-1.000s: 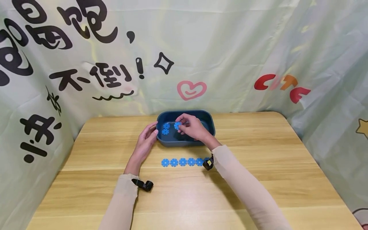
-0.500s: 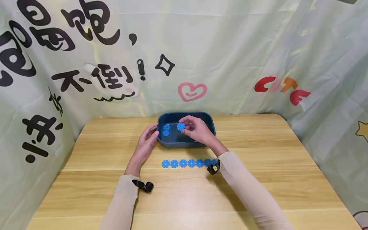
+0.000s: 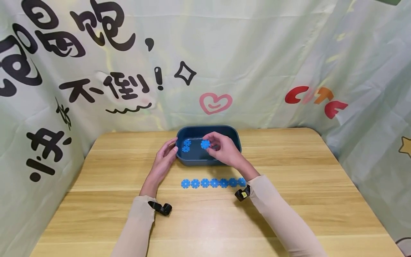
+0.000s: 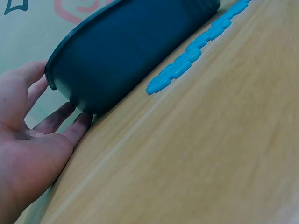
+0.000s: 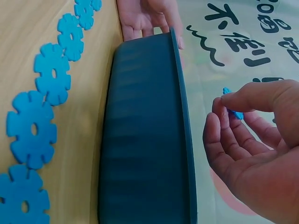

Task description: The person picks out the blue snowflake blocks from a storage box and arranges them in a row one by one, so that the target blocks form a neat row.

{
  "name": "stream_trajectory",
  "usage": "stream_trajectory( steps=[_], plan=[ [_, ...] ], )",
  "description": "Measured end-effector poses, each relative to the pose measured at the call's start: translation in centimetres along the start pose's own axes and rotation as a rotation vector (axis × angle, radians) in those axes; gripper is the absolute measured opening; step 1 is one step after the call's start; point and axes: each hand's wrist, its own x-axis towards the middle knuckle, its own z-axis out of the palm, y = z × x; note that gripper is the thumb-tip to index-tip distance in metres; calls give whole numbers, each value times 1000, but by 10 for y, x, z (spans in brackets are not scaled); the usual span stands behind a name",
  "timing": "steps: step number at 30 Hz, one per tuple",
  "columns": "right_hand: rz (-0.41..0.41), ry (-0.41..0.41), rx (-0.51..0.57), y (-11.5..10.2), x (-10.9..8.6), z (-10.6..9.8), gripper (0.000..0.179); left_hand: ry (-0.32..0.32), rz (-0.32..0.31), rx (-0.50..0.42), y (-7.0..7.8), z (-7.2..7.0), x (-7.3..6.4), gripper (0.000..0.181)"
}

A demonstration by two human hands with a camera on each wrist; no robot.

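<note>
My right hand point(image 3: 224, 149) pinches a blue snowflake building disc point(image 3: 205, 144) between thumb and fingers, above the dark blue bin point(image 3: 205, 162). In the right wrist view, the disc point(image 5: 238, 114) shows edge-on at the fingertips, higher than the bin's rim. My left hand point(image 3: 164, 159) rests its fingers against the left end of the bin. From the left wrist, those fingers point(image 4: 80, 122) lie spread along the end wall, low and near the rim. Two more blue discs point(image 3: 186, 146) lie on the bin floor at its left side.
In front of the bin, several blue discs point(image 3: 204, 183) lie edge to edge in a straight row on the wooden table point(image 3: 199, 228). My right cuff and wrist camera point(image 3: 243, 193) hang by the row's right end. A printed cloth point(image 3: 250, 64) hangs behind the table.
My right hand, pinching the disc, has shifted a little to the right and toward me over the bin. Its wrist has uncovered the row's right end. The left hand stays at the bin.
</note>
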Motion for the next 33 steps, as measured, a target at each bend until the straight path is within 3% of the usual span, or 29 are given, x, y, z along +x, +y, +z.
stream_trajectory(
  steps=[14, 20, 33],
  plan=[
    [-48, 49, -53, 0, -21, -2, 34, 1, -9, -7, 1, 0, 2, 47],
    [-64, 58, -18, 1, -30, -6, 34, 5, -12, 3, 2, -1, 2, 47],
    [-1, 92, 46, 8, -56, -9, 35, 18, -14, 10, 1, 0, 1, 48]
  ],
)
